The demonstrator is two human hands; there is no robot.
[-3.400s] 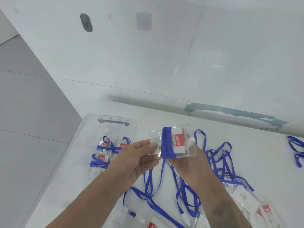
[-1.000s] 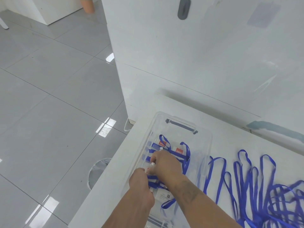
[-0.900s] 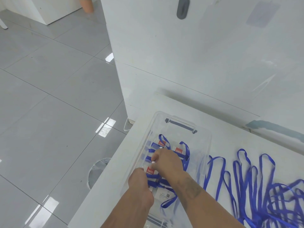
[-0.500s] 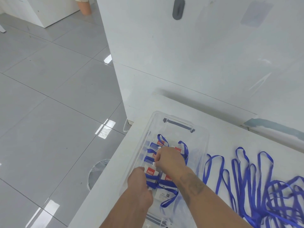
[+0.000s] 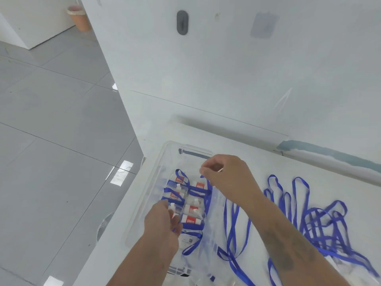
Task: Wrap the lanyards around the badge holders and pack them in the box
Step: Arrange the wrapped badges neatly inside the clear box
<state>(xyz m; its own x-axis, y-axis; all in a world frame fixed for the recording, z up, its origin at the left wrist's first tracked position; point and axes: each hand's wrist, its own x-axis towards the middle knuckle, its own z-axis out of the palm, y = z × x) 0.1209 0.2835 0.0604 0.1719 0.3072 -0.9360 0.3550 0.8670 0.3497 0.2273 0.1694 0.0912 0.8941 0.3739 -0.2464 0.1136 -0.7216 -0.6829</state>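
Grey tiled floor (image 5: 51, 131) at left, white wall (image 5: 226, 69) behind. White counter (image 5: 257, 162) w/ clear box (image 5: 148, 195); loose blue lanyards (image 5: 299, 213) just right of it. Wrapped badge holders (image 5: 191, 207) packed inside box. Right hand (image 5: 224, 174) above box, fingers curled, nothing visibly held. Left hand (image 5: 162, 221) inside, fingers on holders; grip unclear.

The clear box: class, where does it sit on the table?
In the head view, the clear box sits at the white table's left edge, left of the loose blue lanyards.

Glossy grey floor tiles (image 5: 51, 124), white wall (image 5: 226, 69), white table (image 5: 309, 168), orange bin (image 5: 79, 17)
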